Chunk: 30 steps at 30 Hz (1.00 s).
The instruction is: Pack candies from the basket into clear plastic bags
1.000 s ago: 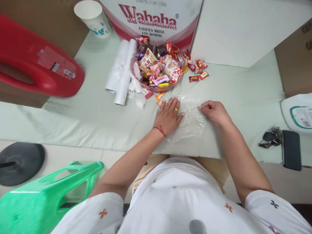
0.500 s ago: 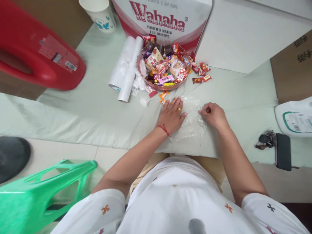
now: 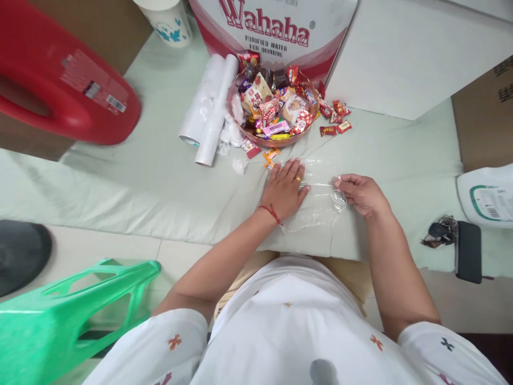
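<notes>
A clear plastic sheet (image 3: 318,206) lies on the pale green cloth in front of me. My left hand (image 3: 284,188) rests flat on the sheet's left part, palm down, with its fingers spread. At the sheet's right edge, my right hand (image 3: 358,193) pinches the film between thumb and forefinger, and the film is stretched with creases between the two hands. Just beyond my left fingertips are an orange-wrapped candy (image 3: 271,156) and a glass bowl (image 3: 276,141) full of wrapped sweets.
Two white rolls (image 3: 214,115) lie left of the bowl, before a Wahaha box (image 3: 280,32). Loose candies (image 3: 335,117) are at its right. A red jug (image 3: 92,96) and paper cup (image 3: 170,24) stand left; a black phone (image 3: 468,251), keys (image 3: 440,232) and white bottle (image 3: 489,195) are right.
My right hand has moved slightly right, drawing the film's edge with it, and the film looks tauter. My left hand stays flat on the sheet. The view has shifted slightly.
</notes>
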Tool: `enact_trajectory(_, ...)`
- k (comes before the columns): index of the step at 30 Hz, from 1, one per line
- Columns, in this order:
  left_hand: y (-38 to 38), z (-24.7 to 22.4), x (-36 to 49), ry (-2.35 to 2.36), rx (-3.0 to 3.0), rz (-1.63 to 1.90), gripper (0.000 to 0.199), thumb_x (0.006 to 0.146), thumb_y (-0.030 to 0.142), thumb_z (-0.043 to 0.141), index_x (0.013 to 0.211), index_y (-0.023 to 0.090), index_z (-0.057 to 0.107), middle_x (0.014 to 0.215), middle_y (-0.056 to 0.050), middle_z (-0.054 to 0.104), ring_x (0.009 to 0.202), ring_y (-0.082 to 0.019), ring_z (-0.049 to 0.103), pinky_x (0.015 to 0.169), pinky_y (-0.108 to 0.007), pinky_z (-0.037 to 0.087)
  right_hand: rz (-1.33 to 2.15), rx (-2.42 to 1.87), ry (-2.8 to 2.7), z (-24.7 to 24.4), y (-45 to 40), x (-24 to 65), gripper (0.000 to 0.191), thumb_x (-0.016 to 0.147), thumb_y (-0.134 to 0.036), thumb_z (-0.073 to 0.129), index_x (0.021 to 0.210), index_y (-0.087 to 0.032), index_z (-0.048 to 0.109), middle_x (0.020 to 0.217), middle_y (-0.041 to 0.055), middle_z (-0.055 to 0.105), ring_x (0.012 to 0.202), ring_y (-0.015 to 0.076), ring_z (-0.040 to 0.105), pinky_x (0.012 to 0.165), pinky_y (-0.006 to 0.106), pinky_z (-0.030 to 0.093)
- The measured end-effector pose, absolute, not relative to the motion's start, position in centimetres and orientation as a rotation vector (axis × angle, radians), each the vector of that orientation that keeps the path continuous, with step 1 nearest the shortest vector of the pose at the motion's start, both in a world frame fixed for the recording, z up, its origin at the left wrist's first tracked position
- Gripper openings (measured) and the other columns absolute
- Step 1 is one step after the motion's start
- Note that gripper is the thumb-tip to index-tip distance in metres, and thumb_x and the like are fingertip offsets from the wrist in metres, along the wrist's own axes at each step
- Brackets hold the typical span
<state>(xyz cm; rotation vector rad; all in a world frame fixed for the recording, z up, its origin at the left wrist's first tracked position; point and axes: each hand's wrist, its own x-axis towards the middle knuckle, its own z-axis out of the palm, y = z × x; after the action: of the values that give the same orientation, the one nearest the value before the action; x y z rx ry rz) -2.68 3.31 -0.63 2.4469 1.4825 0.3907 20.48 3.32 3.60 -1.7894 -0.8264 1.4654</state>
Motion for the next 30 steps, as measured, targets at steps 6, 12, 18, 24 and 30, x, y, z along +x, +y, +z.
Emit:
enact_trajectory(6, 3.3, -0.7, -2.7, 1.477, 2.438, 0.409, 0.062, 0.106, 0.044, 0.032, 0.158, 0.011, 0.041, 0.168, -0.014, 0.037, 0.157, -0.028, 0.030, 0.131, -0.053, 0.015, 1.332, -1.790, -0.818, 3.5, 2.6, 23.3, 0.040, 0.048, -0.035, 0.095, 0.074, -0.016, 0.072, 0.070, 0.0004, 0.060, 0.051, 0.0047, 0.031, 0.043, 0.023, 0.014)
enact_trajectory(12, 3.3, -0.6, -2.7, 1.484, 2.451, 0.399, 0.061, 0.107, 0.044, 0.031, 0.158, 0.011, 0.041, 0.168, -0.014, 0.037, 0.157, -0.029, 0.031, 0.131, -0.053, 0.015, 1.299, -1.980, -1.102, 3.8, 0.4, 22.5, 0.041, 0.067, -0.055, 0.086, 0.075, -0.018, 0.072, 0.064, -0.0008, 0.057, 0.054, 0.0080, 0.033, 0.048, 0.026, 0.022)
enact_trajectory(18, 3.3, -0.4, -2.7, 1.489, 2.443, 0.380, 0.061, 0.107, 0.044, 0.031, 0.158, 0.012, 0.042, 0.168, -0.014, 0.037, 0.157, -0.028, 0.031, 0.131, -0.052, 0.014, 1.347, -1.877, -1.125, 4.5, -1.7, 22.6, 0.037, 0.068, -0.052, 0.088, 0.076, -0.020, 0.070, 0.073, -0.0005, 0.064, 0.057, 0.0089, 0.039, 0.052, 0.026, 0.027)
enact_trajectory(24, 3.3, -0.4, -2.7, 1.487, 2.437, 0.384, 0.061, 0.107, 0.043, 0.031, 0.159, 0.013, 0.041, 0.168, -0.013, 0.037, 0.158, -0.028, 0.030, 0.131, -0.053, 0.014, 1.565, -1.783, -0.916, 4.3, -3.6, 21.0, 0.046, 0.068, -0.055, 0.088, 0.090, -0.020, 0.068, 0.081, 0.0030, 0.073, 0.048, 0.0058, 0.031, 0.047, 0.026, 0.019)
enact_trajectory(30, 3.2, -0.3, -2.7, 1.495, 2.444, 0.379, 0.060, 0.107, 0.042, 0.030, 0.158, 0.011, 0.042, 0.168, -0.014, 0.037, 0.158, -0.028, 0.030, 0.131, -0.053, 0.014, 1.585, -1.848, -0.938, 4.2, -5.8, 20.5, 0.044, 0.063, -0.051, 0.090, 0.083, -0.017, 0.073, 0.071, 0.0006, 0.067, 0.050, 0.0057, 0.033, 0.047, 0.025, 0.021)
